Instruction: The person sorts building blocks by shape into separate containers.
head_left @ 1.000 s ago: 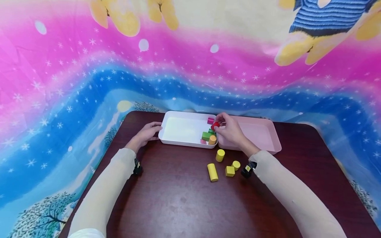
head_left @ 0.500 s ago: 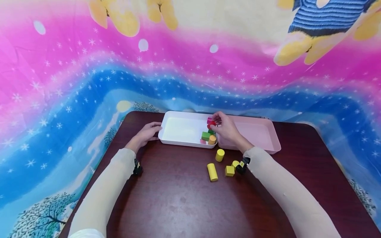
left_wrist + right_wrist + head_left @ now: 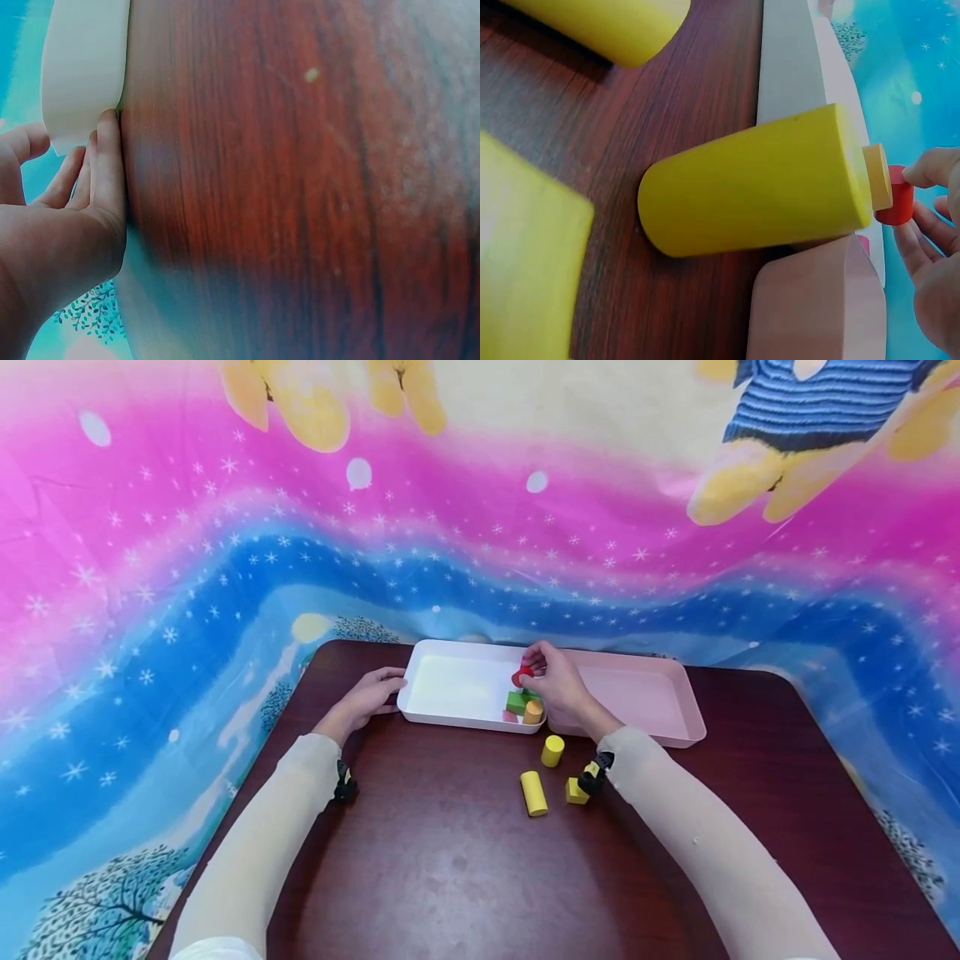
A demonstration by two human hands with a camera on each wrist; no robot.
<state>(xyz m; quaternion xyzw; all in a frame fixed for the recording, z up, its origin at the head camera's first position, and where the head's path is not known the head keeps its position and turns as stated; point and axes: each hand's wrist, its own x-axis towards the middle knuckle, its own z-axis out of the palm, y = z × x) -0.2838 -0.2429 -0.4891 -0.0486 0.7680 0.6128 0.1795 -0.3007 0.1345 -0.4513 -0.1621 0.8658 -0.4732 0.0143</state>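
Over the right end of the white tray [image 3: 465, 685], my right hand [image 3: 558, 681] pinches a red cylinder block [image 3: 522, 676] between thumb and fingers. The right wrist view shows this red cylinder [image 3: 895, 196] beyond an orange block [image 3: 877, 177]. Inside that end of the tray lie a green block [image 3: 516, 702], an orange cylinder [image 3: 533, 712] and a pink piece [image 3: 510, 717]; the magenta block is mostly hidden by my fingers. My left hand [image 3: 367, 697] holds the tray's left end, thumb at the rim and fingers low by the table [image 3: 262, 187].
Right of the white tray stands a pink tray [image 3: 660, 693], partly under my right forearm. In front are an upright yellow cylinder [image 3: 552, 751], a lying yellow cylinder [image 3: 533, 793] and a yellow cube [image 3: 577, 791] by my right wrist camera. A patterned curtain [image 3: 450, 568] hangs behind the table.
My right hand has moved left with the red cylinder, further over the white tray. Its wrist camera now covers one small yellow block. The left hand stays at the tray's end.
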